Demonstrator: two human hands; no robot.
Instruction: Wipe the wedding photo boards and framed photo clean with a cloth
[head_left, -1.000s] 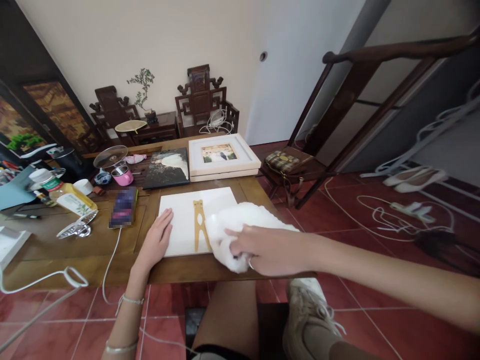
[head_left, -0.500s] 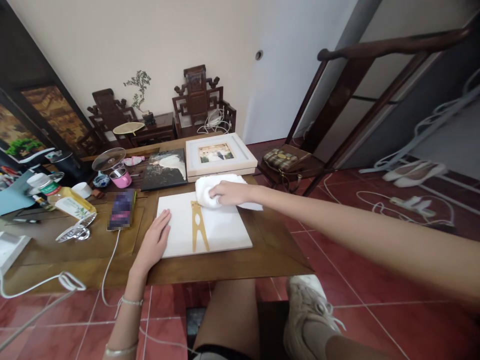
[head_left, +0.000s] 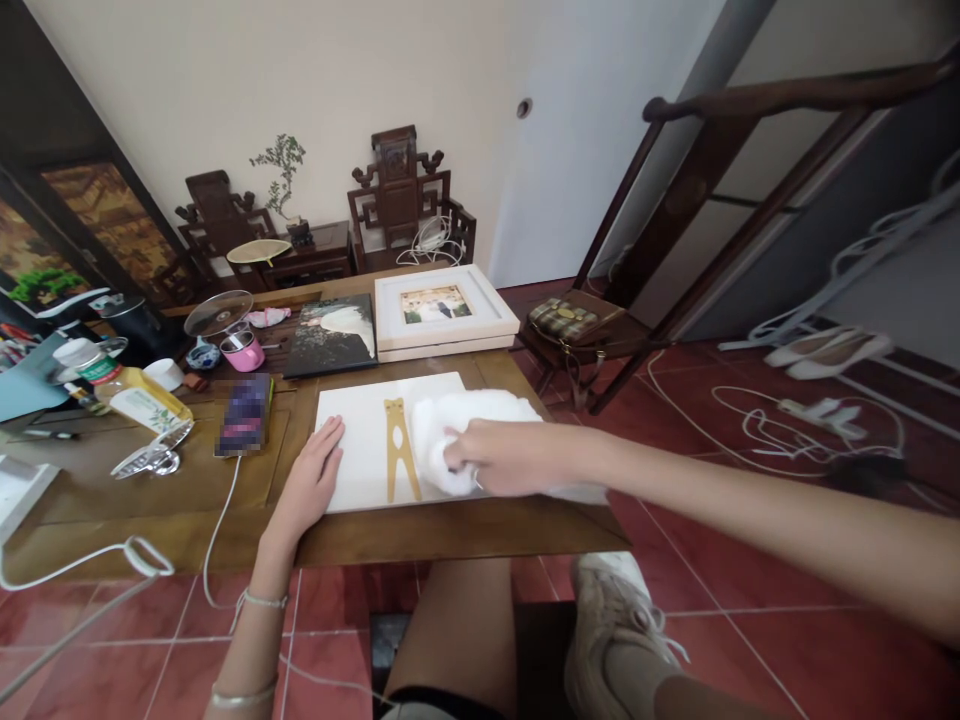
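Observation:
A flat white board [head_left: 352,450] lies near the front edge of the wooden table. On it rests a yellow A-shaped piece [head_left: 397,450] with an oval hole and small ears at its top. My left hand [head_left: 315,470] lies flat on the board's left edge, fingers stretched out. My right hand [head_left: 502,455] presses a bunched white cloth [head_left: 439,445] onto the board's right part, its fingers dug into the fabric. The cloth covers the board's right side and trails past its edge.
Behind the board are a white framed picture [head_left: 450,335] and a dark photo panel [head_left: 315,340]. To the left lie a phone [head_left: 244,415] on a cable, an oil bottle [head_left: 127,390], a clear clip [head_left: 154,455] and a pink cup [head_left: 242,350]. A chair [head_left: 645,330] holds a plaid bag.
My right hand has moved the white cloth toward me and to the right, from the board's far edge to its near right part. My left hand has stayed in place.

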